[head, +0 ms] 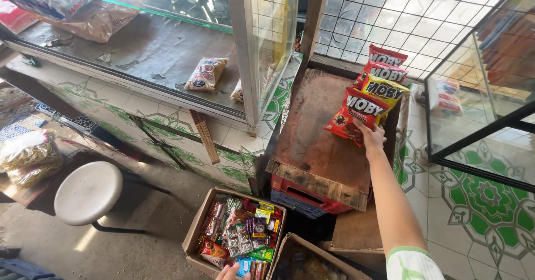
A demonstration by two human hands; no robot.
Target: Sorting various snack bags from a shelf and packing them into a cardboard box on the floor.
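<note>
- Up on the wooden shelf (312, 129), the right hand (370, 138) reaches far, fingers closed on the lower edge of a red snack bag (352, 114).
- That bag leans on a yellow bag (384, 90), with two more red bags (384, 62) stacked behind, at the shelf's right side.
- Near the bottom edge, the left hand (229, 272) touches a cardboard box (195, 230) of mixed sachets; its fingers are mostly cut off, so their grip cannot be told.
- A white stool (88, 192) stands left.
</note>
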